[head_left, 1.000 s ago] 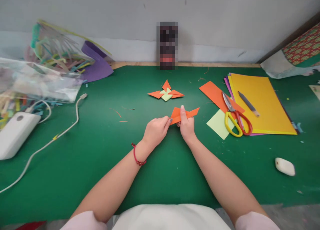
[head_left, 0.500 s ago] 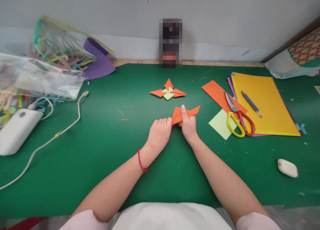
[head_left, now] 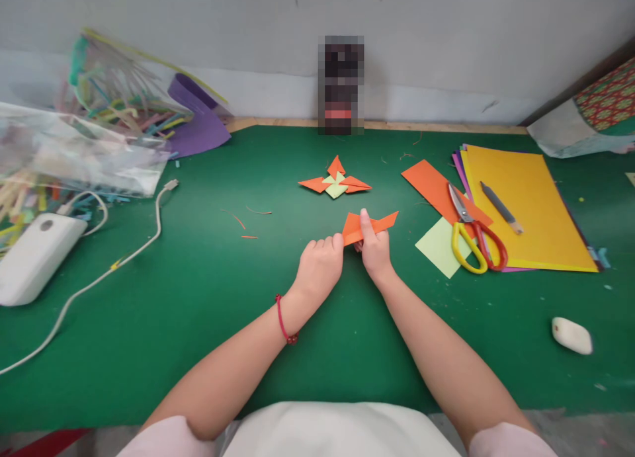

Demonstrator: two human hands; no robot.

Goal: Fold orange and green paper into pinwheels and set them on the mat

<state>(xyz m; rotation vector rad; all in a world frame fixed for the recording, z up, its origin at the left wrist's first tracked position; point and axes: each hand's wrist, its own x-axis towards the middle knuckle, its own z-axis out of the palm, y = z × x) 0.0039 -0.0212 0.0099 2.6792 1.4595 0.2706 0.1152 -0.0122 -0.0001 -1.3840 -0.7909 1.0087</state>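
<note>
Between my hands is a folded piece of orange paper (head_left: pixel 353 228), its pointed end sticking out to the right. My left hand (head_left: pixel 321 262) is closed on the paper's left corner, fingers curled. With its thumb pressed on top, my right hand (head_left: pixel 376 249) grips the middle; its other fingers are mostly hidden beneath. Just beyond lies a paper figure with a pale green centre (head_left: pixel 335 187) and three orange points (head_left: pixel 311 185). To the right, scissors (head_left: pixel 479 235) with one yellow and one red handle rest on an orange paper strip (head_left: pixel 430 186) and a pale green paper square (head_left: pixel 443 250).
A grey pen-like tool (head_left: pixel 500 206) lies on stacked coloured sheets (head_left: pixel 540 199). A white case (head_left: pixel 571 336) is at the right. Leftward are a white power bank (head_left: pixel 37 258), its cable (head_left: pixel 131 250) and plastic bags (head_left: pixel 89 156) of coloured strips. A blurred-out object (head_left: pixel 341 80) stands against the wall.
Both hands keep nearly the same hold on the folded orange paper. The whole view has shifted very slightly.
</note>
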